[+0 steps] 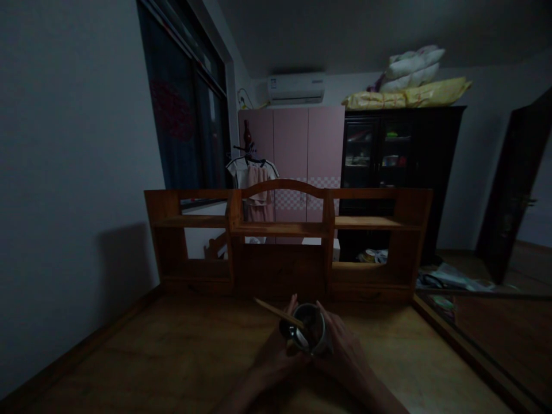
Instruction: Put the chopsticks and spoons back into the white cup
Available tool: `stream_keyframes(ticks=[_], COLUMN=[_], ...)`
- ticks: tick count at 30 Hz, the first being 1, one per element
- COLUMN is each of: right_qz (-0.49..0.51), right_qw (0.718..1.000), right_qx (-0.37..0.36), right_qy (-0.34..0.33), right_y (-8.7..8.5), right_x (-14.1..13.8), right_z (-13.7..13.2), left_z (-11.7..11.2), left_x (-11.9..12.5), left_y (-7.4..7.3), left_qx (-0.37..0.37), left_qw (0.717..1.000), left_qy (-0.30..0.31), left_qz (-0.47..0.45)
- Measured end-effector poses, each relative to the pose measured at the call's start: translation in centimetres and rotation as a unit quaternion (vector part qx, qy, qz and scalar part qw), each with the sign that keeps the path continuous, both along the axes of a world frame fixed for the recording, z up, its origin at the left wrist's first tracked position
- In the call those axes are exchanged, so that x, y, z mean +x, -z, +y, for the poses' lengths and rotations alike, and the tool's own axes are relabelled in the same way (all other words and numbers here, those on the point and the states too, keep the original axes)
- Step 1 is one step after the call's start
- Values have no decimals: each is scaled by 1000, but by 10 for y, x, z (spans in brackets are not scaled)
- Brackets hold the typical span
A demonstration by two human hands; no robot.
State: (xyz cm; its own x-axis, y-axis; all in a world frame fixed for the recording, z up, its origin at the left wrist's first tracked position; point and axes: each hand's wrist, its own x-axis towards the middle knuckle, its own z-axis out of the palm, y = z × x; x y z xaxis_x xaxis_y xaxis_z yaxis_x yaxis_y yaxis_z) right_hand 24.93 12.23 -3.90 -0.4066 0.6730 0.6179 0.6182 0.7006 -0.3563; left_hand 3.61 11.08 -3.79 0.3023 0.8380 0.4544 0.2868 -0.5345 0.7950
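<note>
A small metal cup [311,332] sits low in the middle of a wooden desk [172,356]. My right hand [342,345] wraps round the cup's right side. My left hand [276,351] is closed beside the cup's left side and holds a thin wooden stick [276,312], which slants up and left from the cup's rim. A dark spoon-like piece [290,332] lies against the cup by my left fingers; the dim light hides its detail.
A wooden shelf unit [284,230] stands along the desk's back edge. Beyond it are a pink wardrobe [302,149], hanging clothes [256,178], a dark cabinet [397,155] topped with bedding, and an air conditioner [296,87]. A window [185,115] is left, a dark door [513,184] right.
</note>
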Motion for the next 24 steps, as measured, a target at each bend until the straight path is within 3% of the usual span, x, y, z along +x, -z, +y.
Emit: stream_keyframes(ticks=[8, 11, 16, 24], right_qz=[-26, -41, -69, -96], right_qw=[1000, 999, 997, 994], right_qx=[13, 21, 26, 32], right_qy=[-9, 2, 24, 41], right_y=[-8, -6, -5, -6], right_x=[-3, -4, -4, -5], right_z=[-6, -5, -6, -6], left_z=[6, 11, 13, 1], left_x=[5, 10, 7, -1], left_y=[7, 11, 16, -6], left_qx=[-22, -1, -8, -51], left_qw=[999, 1000, 995, 995], left_qy=[25, 13, 47, 16], left_qz=[4, -28, -91, -86])
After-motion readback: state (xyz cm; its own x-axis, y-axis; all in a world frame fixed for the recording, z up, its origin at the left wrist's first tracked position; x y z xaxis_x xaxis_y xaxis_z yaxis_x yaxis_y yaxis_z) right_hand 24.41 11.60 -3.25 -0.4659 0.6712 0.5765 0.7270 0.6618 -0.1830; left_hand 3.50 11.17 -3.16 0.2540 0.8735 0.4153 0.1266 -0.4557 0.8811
